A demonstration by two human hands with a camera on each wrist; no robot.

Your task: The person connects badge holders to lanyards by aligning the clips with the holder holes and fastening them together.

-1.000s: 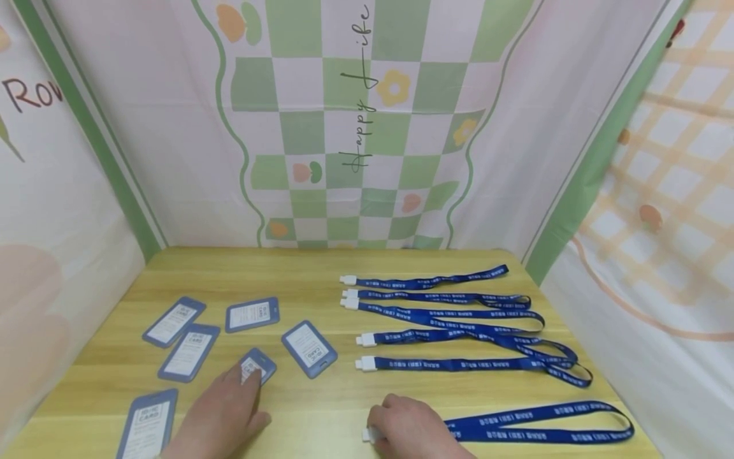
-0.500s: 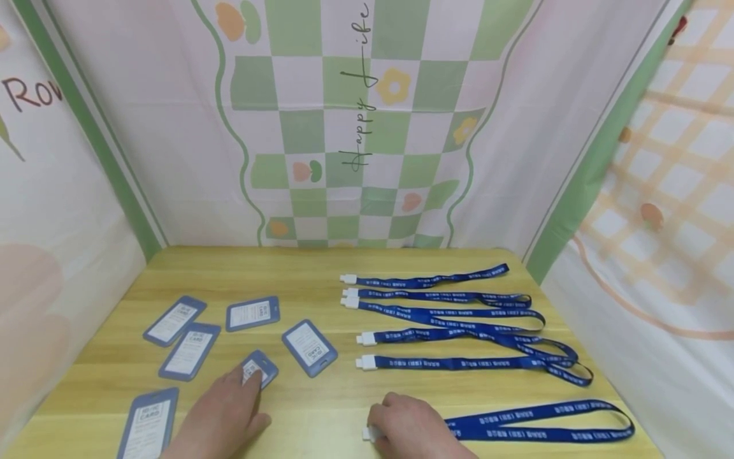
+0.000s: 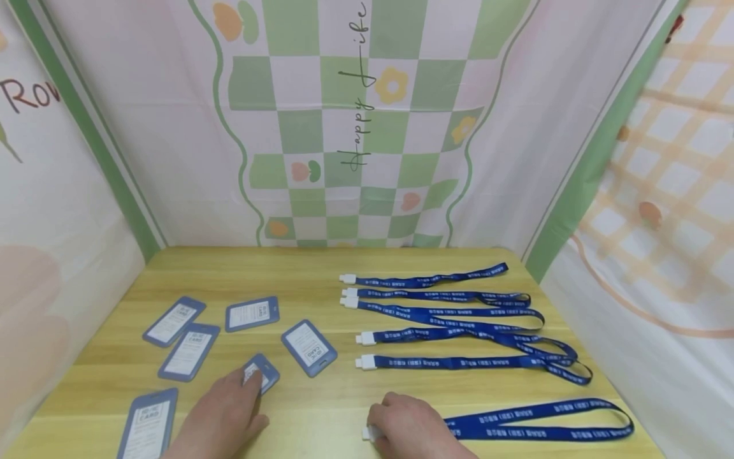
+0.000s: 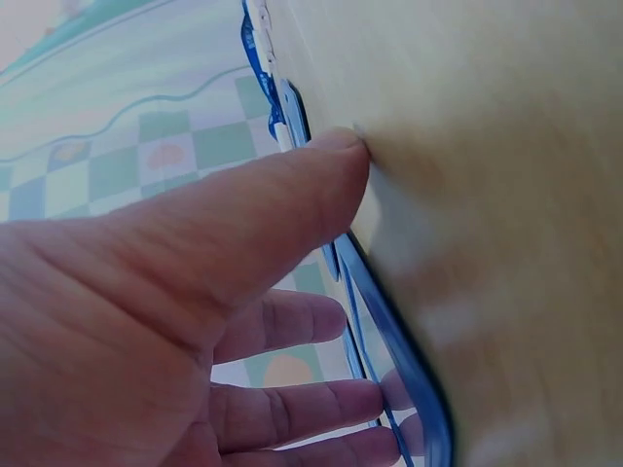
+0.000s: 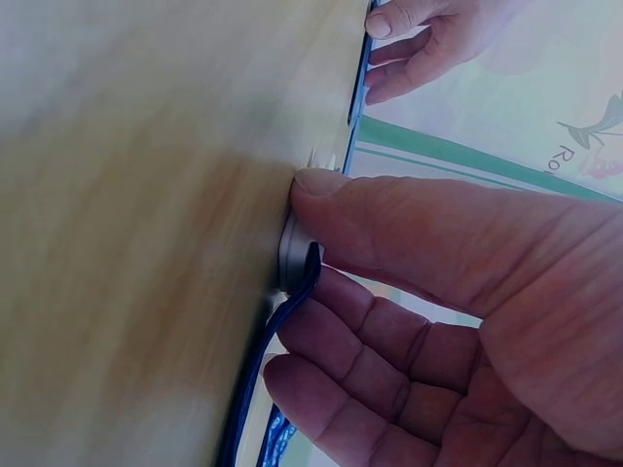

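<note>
My left hand (image 3: 225,408) rests its fairly straight fingertips on a blue-framed ID card holder (image 3: 267,372), covering its near end. In the left wrist view, the thumb tip sits at the table beside the holder's blue edge (image 4: 399,341). My right hand (image 3: 410,424) pinches the white plastic clip (image 3: 369,435) of the nearest navy lanyard (image 3: 539,428) between thumb and fingers. Its strap runs out in a long loop to the right. The right wrist view shows this clip (image 5: 295,253) low at the tabletop, with the blue strap trailing past the fingers.
Several other blue ID card holders (image 3: 309,348) lie face up on the left half of the wooden table (image 3: 309,268). More navy lanyards (image 3: 459,363) are laid in rows on the right, white clips pointing left; some loops overlap. Patterned curtains (image 3: 355,127) enclose the back and sides.
The card holder under my left fingertips has slid slightly toward me and to the right. My right hand and its lanyard have stayed in place.
</note>
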